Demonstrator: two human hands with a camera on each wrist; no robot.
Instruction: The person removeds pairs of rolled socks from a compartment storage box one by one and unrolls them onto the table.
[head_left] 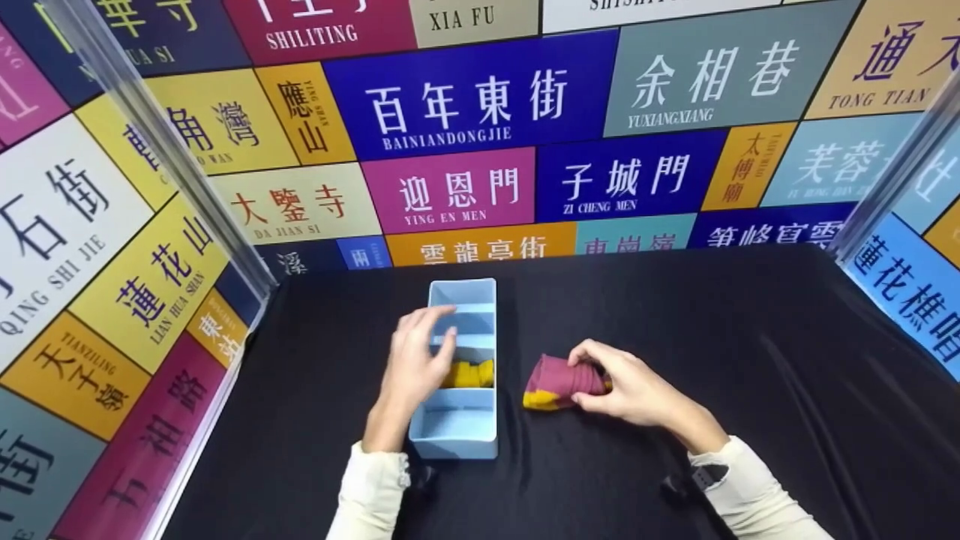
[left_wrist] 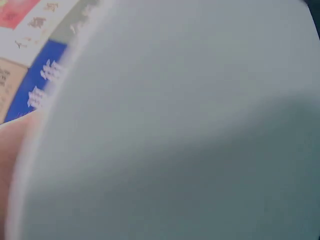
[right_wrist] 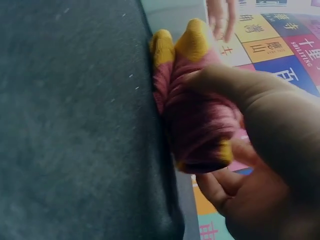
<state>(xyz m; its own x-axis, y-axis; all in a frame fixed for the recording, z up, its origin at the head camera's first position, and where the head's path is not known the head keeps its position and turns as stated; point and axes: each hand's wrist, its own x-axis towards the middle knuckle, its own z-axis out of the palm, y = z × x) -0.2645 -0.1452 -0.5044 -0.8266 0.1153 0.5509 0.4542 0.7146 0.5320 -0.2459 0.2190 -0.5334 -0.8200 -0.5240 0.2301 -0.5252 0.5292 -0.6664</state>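
Observation:
My right hand point(head_left: 630, 386) grips a rolled pair of maroon socks point(head_left: 562, 379) with yellow ends, fingers and thumb curled round the roll just right of the box. In the right wrist view two yellow sock toes point(right_wrist: 192, 42) stick out past the thumb. A light blue divided box point(head_left: 457, 446) stands upright, its compartments in a row. My left hand point(head_left: 412, 356) hovers at the box's left rim, thumb and index finger apart and nothing between them. Yellow rolled socks point(head_left: 471, 374) lie in the third compartment from the back, partly hidden by that hand. The box's pale wall point(left_wrist: 175, 125) fills most of the left wrist view.
A black cloth point(head_left: 675, 322) covers the table, with wrinkles on the right. Behind it stands a wall of coloured street-name signs point(head_left: 480, 105). Clear upright edge strips point(head_left: 187, 165) rise at the back corners.

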